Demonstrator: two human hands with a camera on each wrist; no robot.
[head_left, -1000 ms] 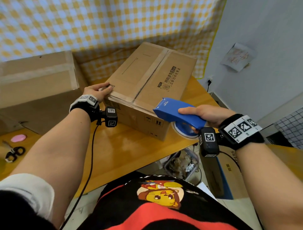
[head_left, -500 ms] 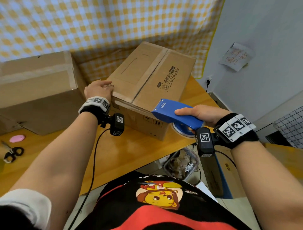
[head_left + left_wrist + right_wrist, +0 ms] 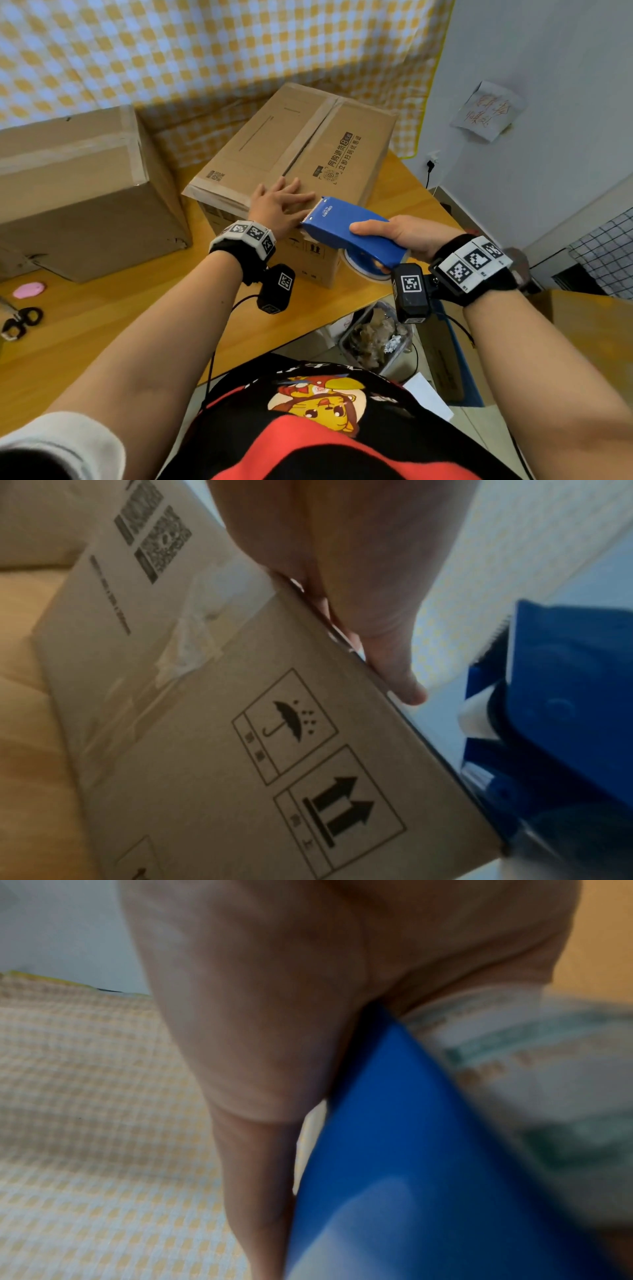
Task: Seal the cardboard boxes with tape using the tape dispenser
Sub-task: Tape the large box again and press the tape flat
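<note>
A brown cardboard box (image 3: 291,150) with printed text stands on the wooden table, its top flaps closed along a centre seam. My left hand (image 3: 279,202) lies flat with spread fingers on the near edge of its top (image 3: 342,588). My right hand (image 3: 400,233) grips a blue tape dispenser (image 3: 346,229), whose toothed front end sits at the box's near top edge beside my left fingers. In the left wrist view the dispenser (image 3: 555,723) is to the right of the box side (image 3: 274,750). The right wrist view shows my fingers (image 3: 257,1042) around the blue body (image 3: 394,1150).
A second, larger cardboard box (image 3: 78,192) stands to the left on the table (image 3: 137,318). Scissors (image 3: 20,320) and a pink object (image 3: 29,289) lie at the table's left edge. A bin (image 3: 376,337) and another box sit on the floor below the table's right edge.
My left hand slid right along the box's near edge from its left corner to the middle, now flat beside the dispenser. The dispenser's front rose to the box's top edge.
</note>
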